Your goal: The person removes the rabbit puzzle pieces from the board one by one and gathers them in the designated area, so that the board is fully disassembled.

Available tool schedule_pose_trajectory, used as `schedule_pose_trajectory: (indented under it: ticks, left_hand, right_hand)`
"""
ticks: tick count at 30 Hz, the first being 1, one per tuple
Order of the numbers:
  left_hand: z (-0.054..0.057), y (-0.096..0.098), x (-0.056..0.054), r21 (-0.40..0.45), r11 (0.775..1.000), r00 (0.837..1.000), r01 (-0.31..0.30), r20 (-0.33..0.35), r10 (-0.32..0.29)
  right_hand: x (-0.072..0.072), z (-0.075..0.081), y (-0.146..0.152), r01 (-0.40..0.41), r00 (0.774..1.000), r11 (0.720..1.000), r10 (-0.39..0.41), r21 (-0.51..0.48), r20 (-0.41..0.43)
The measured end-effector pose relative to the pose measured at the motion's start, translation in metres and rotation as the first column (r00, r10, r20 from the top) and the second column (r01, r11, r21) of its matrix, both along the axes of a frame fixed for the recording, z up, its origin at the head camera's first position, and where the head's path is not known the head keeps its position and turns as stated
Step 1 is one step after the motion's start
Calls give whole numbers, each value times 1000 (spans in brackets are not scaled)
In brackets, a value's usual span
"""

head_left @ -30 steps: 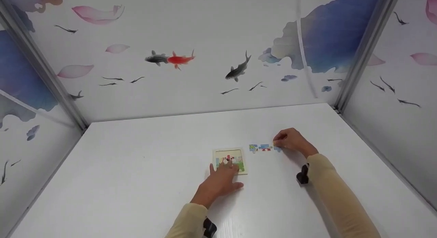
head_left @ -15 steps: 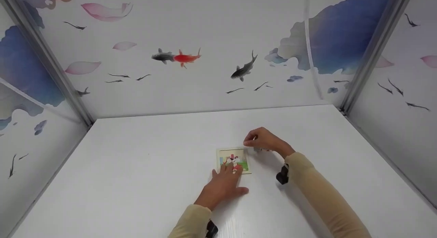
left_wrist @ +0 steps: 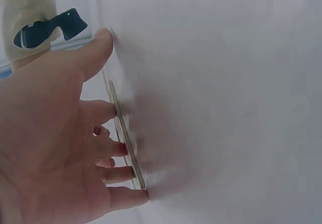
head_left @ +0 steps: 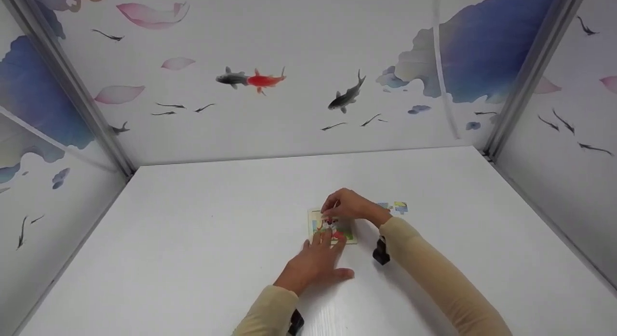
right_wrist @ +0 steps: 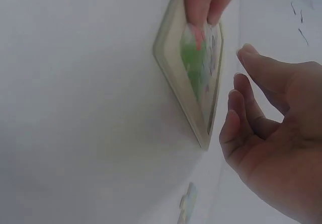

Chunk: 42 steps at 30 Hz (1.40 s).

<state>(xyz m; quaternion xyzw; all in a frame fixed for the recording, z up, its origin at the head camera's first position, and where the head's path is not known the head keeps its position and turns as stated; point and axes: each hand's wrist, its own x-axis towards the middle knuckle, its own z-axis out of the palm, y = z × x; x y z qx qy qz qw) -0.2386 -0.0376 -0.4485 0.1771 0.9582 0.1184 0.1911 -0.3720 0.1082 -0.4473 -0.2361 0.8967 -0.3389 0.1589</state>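
A small wooden jigsaw tray (head_left: 310, 226) with a cartoon animal picture lies on the table. My left hand (head_left: 313, 264) rests its spread fingers on the tray's near part; in the left wrist view they lie over its thin edge (left_wrist: 127, 136). Over the tray's far left part hovers my right hand (head_left: 349, 205), fingers loosely curled and thumb near the index finger. In the right wrist view nothing shows between those fingertips (right_wrist: 241, 78). Right of the tray lie loose puzzle pieces, one with a yellow top (head_left: 401, 207) and one partly hidden by the right wrist (head_left: 382, 206).
The white table (head_left: 202, 259) is enclosed by a back wall (head_left: 299, 128) and side walls painted with fish and petals. Metal posts (head_left: 530, 75) stand at the corners. A black wrist camera (head_left: 381, 253) hangs under the right sleeve.
My right hand has moved left from the loose pieces to the tray's far part, uncovering the yellow-topped piece. The left hand has stayed on the tray, while the head view has shifted slightly.
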Motion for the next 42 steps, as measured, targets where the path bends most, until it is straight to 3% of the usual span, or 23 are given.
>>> schedule_pose_trajectory:
  ticks: [8,15,24,27,35,42]
  left_hand:
    - [2,-4,-1,18,1000,999,-4,38,3]
    - [1,-4,-3,2,1000,999,19,37,-20]
    - [3,-4,-4,10,1000,999,7,48,-7]
    - [2,-4,-4,18,1000,999,4,49,-5]
    - [1,-2,-3,15,1000,998,-20,63,19]
    - [4,-3,-2,2,999,998,-33,57,33]
  right_hand:
    - [3,-9,-9,-33,999,999,33,-12,22]
    - [2,-10,-8,-104,993,995,104,9,-46]
    - [0,-5,-8,-54,997,998,56,-34,45]
    - [-1,-1,-5,-38,999,998,40,-44,36]
    - [0,19,31,9,999,999,-11,-51,-34]
    - [4,27,67,69,998,996,-70,-47,-5]
